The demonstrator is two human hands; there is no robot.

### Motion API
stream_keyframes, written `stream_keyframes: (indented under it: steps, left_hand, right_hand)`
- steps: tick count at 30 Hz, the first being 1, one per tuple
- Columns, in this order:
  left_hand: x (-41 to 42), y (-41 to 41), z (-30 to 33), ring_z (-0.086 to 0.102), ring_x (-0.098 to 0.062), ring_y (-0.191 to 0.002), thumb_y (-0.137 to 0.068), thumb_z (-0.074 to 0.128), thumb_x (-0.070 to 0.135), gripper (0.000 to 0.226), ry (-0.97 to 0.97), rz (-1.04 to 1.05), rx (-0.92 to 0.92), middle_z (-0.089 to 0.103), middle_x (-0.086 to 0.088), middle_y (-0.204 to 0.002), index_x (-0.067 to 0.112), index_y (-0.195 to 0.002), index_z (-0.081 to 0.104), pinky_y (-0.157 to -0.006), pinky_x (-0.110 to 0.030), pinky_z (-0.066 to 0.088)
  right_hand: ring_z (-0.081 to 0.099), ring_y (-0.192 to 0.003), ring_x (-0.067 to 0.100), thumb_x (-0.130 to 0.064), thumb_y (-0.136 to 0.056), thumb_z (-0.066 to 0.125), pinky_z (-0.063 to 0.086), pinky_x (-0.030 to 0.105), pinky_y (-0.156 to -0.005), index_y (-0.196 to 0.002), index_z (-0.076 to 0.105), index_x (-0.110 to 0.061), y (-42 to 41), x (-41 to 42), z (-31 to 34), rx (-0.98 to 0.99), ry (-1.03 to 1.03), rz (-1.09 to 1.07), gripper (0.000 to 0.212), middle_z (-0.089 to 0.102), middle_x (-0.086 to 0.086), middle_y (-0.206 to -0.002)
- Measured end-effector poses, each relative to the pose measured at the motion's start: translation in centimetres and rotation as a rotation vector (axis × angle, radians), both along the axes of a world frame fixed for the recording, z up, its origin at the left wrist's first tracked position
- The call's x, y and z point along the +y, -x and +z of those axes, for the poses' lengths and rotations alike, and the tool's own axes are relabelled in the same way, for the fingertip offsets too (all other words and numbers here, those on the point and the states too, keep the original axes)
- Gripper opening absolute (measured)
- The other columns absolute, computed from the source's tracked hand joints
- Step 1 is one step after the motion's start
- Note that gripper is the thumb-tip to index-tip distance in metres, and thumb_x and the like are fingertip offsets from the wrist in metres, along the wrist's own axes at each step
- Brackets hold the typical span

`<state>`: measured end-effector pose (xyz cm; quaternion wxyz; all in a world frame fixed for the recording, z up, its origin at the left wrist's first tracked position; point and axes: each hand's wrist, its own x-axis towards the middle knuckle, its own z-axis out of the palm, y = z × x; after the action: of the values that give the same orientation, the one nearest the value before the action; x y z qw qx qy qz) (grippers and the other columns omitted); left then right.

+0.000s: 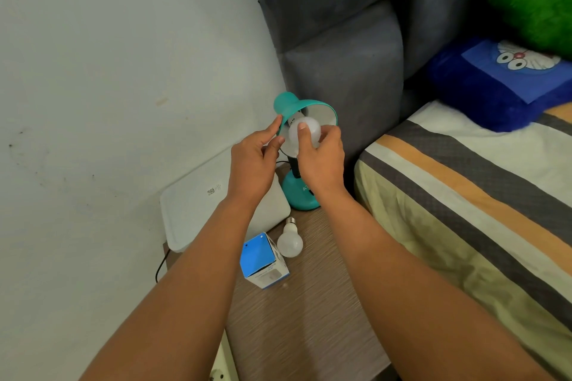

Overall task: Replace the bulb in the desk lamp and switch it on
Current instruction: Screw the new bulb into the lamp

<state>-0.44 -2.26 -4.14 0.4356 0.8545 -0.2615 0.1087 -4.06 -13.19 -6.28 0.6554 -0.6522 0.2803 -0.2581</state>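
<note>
Left hand pinching the lamp shade's rim between thumb and fingers, tilting the opening toward the camera. Right hand wrapped around the bulb inside the shade, thumb and fingertips on the glass. On the table, a second bulb lying beside a blue box. White tray behind, bed alongside.
</note>
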Motion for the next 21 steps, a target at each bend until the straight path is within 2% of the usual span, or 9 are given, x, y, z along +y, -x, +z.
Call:
stream_keyframes:
  steps: [2, 5, 6, 10, 12, 14, 16, 18, 21]
  left_hand:
    - [0.0, -0.06, -0.05, 0.068, -0.03, -0.081, -0.099, 0.058, 0.02, 0.038, 0.007, -0.002, 0.007, 0.072, -0.011, -0.09, 0.027, -0.137, 0.057, -0.079, -0.034, 0.055]
    - [0.05, -0.12, -0.05, 0.068, -0.028, -0.083, -0.1, 0.058, 0.022, 0.039, 0.01, -0.002, 0.021, 0.072, -0.009, -0.093, 0.028, -0.138, 0.056, -0.082, -0.035, 0.056]
    - [0.07, -0.13, -0.06, 0.069, -0.027, -0.083, -0.1, 0.057, 0.022, 0.039, 0.004, -0.001, 0.019, 0.072, -0.007, -0.094, 0.028, -0.138, 0.055, -0.082, -0.033, 0.056]
    - [0.01, -0.05, 0.11, 0.069, -0.023, -0.084, -0.1, 0.058, 0.021, 0.039, -0.005, -0.002, 0.011, 0.071, 0.002, -0.096, 0.027, -0.138, 0.055, -0.08, -0.021, 0.055]
    - [-0.03, -0.15, 0.05, 0.069, -0.024, -0.086, -0.1, 0.057, 0.021, 0.039, 0.001, 0.0, 0.023, 0.071, 0.001, -0.098, 0.027, -0.138, 0.055, -0.082, -0.026, 0.058]
    - [-0.01, -0.22, -0.03, 0.069, -0.025, -0.086, -0.1, 0.058, 0.022, 0.039, 0.006, 0.0, 0.034, 0.071, 0.0, -0.099, 0.028, -0.139, 0.055, -0.084, -0.032, 0.059]
    - [-0.01, -0.2, 0.03, 0.069, -0.025, -0.087, -0.099, 0.058, 0.021, 0.04, 0.007, -0.002, 0.031, 0.07, 0.005, -0.098, 0.027, -0.138, 0.055, -0.084, -0.029, 0.058]
    - [-0.02, -0.17, 0.09, 0.069, -0.023, -0.087, -0.099, 0.058, 0.021, 0.04, -0.001, -0.003, 0.025, 0.068, 0.009, -0.098, 0.027, -0.138, 0.055, -0.081, -0.021, 0.057]
    - [0.05, -0.28, -0.01, 0.069, -0.022, -0.087, -0.099, 0.058, 0.022, 0.04, -0.014, -0.007, 0.022, 0.071, 0.003, -0.098, 0.028, -0.139, 0.055, -0.082, -0.027, 0.058]
  right_hand:
    - [0.061, -0.106, 0.022, -0.043, -0.089, 0.064, 0.056, 0.034, -0.088, -0.132, 0.041, -0.016, 0.14, 0.18, 0.15, -0.066, -0.019, -0.013, 0.056, 0.054, 0.008, -0.129]
    - [0.066, -0.085, 0.014, -0.027, -0.081, 0.076, 0.056, 0.026, -0.08, -0.133, 0.038, -0.022, 0.43, 0.07, 0.12, -0.112, 0.02, 0.022, 0.065, 0.055, 0.005, -0.126]
    - [0.066, -0.084, 0.014, -0.024, -0.08, 0.077, 0.055, 0.025, -0.079, -0.132, 0.04, -0.022, 0.44, 0.0, 0.06, -0.097, 0.036, 0.035, 0.064, 0.057, 0.006, -0.125]
    - [0.064, -0.096, 0.019, -0.043, -0.084, 0.071, 0.053, 0.025, -0.075, -0.116, 0.051, -0.016, 0.24, -0.05, 0.18, -0.021, -0.024, -0.018, 0.046, 0.062, 0.003, -0.109]
    - [0.061, -0.098, 0.019, -0.05, -0.085, 0.067, 0.054, 0.029, -0.078, -0.111, 0.055, -0.014, -0.2, -0.04, 0.3, 0.024, -0.054, -0.039, 0.045, 0.06, 0.004, -0.109]
    - [0.061, -0.102, 0.022, -0.052, -0.084, 0.065, 0.056, 0.038, -0.087, -0.123, 0.051, -0.014, -0.4, 0.03, 0.58, 0.034, -0.103, -0.034, 0.056, 0.059, 0.007, -0.118]
    - [0.061, -0.106, 0.022, -0.052, -0.087, 0.061, 0.057, 0.038, -0.088, -0.137, 0.038, -0.022, -0.22, 0.1, 0.8, 0.013, -0.091, -0.015, 0.063, 0.058, 0.005, -0.125]
    - [0.059, -0.103, 0.019, -0.048, -0.094, 0.054, 0.056, 0.033, -0.084, -0.138, 0.037, -0.028, 0.16, 0.04, 0.77, -0.014, -0.025, 0.02, 0.051, 0.055, -0.002, -0.12]
    - [0.061, -0.1, 0.018, -0.042, -0.091, 0.06, 0.056, 0.033, -0.083, -0.132, 0.04, -0.032, 0.59, -0.17, 0.5, -0.045, 0.027, 0.074, 0.047, 0.056, -0.004, -0.115]
